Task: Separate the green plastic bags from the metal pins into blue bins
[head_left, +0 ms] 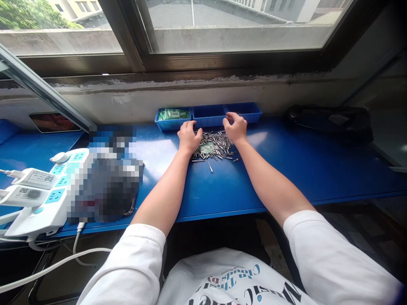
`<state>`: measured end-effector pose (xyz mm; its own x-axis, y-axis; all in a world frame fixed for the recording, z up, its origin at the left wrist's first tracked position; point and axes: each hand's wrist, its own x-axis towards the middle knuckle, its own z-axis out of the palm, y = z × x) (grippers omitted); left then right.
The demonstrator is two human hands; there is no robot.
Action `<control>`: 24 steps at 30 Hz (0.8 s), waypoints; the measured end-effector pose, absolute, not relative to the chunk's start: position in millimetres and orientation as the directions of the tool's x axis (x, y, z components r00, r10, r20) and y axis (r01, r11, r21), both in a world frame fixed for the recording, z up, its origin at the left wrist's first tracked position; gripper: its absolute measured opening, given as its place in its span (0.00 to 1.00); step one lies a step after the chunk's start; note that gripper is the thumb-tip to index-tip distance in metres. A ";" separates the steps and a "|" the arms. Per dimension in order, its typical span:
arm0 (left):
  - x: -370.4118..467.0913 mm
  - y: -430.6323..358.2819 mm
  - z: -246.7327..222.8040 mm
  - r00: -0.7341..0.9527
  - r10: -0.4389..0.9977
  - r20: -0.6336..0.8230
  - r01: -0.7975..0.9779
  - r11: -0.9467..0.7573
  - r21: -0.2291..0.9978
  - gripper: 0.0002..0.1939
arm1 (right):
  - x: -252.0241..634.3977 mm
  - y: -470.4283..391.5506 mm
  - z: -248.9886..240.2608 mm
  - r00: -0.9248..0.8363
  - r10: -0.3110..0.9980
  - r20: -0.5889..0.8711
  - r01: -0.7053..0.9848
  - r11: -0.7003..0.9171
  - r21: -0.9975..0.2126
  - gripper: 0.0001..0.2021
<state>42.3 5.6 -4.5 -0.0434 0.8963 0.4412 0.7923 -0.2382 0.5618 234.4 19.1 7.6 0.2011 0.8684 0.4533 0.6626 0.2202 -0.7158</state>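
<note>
A heap of metal pop rivets (219,146) lies on the blue table, with a small green-and-white packet (207,148) among them. My left hand (189,137) rests at the heap's left edge, thumb apart from the bent fingers, and nothing shows in it. On the heap's far right side is my right hand (235,128), its fingers curved and parted from the thumb, close to the front of the blue bins. Nothing can be seen in its grasp. Behind the heap stands a row of three joined blue bins (208,123); the left one holds green packets (173,114).
A white power strip (41,212) with plugs and cables is at the left, beside a pixelated patch. A phone (54,122) leans near a metal post (47,93). A dark bag (327,123) lies at the right of the blue table (219,195), below the window.
</note>
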 end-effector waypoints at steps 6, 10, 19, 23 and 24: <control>42.5 3.9 -4.4 -0.047 0.891 0.451 0.781 -0.249 0.573 0.13 | 249.4 26.2 -1.1 0.193 0.877 0.441 0.839 0.085 -0.538 0.28; 42.5 3.2 -3.3 -0.068 0.873 0.483 0.774 -0.259 0.577 0.12 | 250.5 29.8 -6.8 0.202 0.889 0.412 0.872 0.028 -0.488 0.31; 42.9 3.6 -3.4 0.014 0.896 0.445 0.791 -0.282 0.543 0.15 | 229.0 15.4 3.4 0.002 0.881 0.473 0.832 0.261 -0.490 0.21; 42.5 7.9 -7.0 0.001 0.895 0.447 0.807 -0.265 0.529 0.19 | 216.8 7.6 1.9 -0.288 0.885 0.367 0.803 0.432 -0.411 0.19; 42.3 9.1 -8.1 -0.012 0.893 0.450 0.809 -0.256 0.530 0.20 | 214.4 6.6 0.5 -0.322 0.887 0.332 0.807 0.440 -0.394 0.19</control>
